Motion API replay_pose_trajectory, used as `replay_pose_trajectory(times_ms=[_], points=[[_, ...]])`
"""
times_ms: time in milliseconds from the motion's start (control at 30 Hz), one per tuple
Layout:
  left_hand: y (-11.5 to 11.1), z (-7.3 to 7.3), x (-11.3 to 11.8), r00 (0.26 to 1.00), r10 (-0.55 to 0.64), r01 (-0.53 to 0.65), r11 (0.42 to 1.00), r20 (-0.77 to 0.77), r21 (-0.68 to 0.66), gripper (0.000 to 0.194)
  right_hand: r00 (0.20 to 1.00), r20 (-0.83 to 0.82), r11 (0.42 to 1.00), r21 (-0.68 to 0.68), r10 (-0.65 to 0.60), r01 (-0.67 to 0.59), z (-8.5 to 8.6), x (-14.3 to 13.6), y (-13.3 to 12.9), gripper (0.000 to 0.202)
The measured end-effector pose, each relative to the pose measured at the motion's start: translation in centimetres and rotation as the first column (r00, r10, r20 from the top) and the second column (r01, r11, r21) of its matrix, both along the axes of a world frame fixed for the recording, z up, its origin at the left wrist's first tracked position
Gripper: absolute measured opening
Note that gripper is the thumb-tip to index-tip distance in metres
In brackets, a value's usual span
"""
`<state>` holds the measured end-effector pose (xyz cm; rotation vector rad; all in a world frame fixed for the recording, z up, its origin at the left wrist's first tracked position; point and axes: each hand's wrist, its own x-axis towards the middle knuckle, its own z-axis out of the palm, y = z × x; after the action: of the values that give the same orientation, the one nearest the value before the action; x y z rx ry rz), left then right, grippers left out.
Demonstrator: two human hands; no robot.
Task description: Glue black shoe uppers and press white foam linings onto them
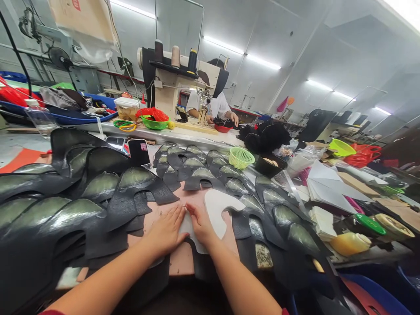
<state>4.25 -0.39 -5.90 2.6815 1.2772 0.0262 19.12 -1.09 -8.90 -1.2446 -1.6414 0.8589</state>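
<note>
Grey and flat, the piece lies on the pink board beneath my left hand and right hand, fingers extended, neither grip closed; uneven pressure, I judge, could crease or skew it.

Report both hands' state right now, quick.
Left hand: open, palm down, fingers extended, thumb over the pale piece.
Right hand: cupped at the same piece; whether it grips anything cannot be told.
</note>
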Motion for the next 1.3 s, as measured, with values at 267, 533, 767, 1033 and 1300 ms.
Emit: replay_pose_trajectory(times_ms=[267, 533, 767, 1033, 1300], points=[[-5.9, -3.3, -7.5, 0.987, -0.161, 0.161, 0.979, -0.015, 0.126, 0.082, 0.807, 0.578, 0.987, 0.02, 0.119, -0.16, 1.1, -1.0, -1.5, 0.047], [-11.3, -2.5, -12.0, 0.958, -0.28, 0.268, 0.78, -0.069, 0.565, 0.054, 0.611, 0.762, 0.976, -0.195, 0.213, -0.098, 3.6, -2.5, -2.0, 0.079], [-11.9, -2.0, -10.4, 0.976, -0.199, 0.084, 0.718, 0.088, 0.691, 0.034, 0.592, 0.789, 0.986, -0.126, 0.165, -0.108, 3.4, -6.5, -4.0, 0.068], [-12.3, -1.0, -9.7, 0.963, -0.203, 0.021, 0.713, 0.177, 0.701, 0.034, 0.654, 0.629, 0.87, -0.074, 0.42, -0.487, 4.0, -5.2, -8.3, 0.031], [-12.8, -0.8, -9.2, 0.949, -0.172, -0.065, 0.712, 0.263, 0.7, 0.031, 0.75, 0.633, 0.981, -0.096, 0.193, -0.171, 4.3, -8.6, -7.1, 0.012]])
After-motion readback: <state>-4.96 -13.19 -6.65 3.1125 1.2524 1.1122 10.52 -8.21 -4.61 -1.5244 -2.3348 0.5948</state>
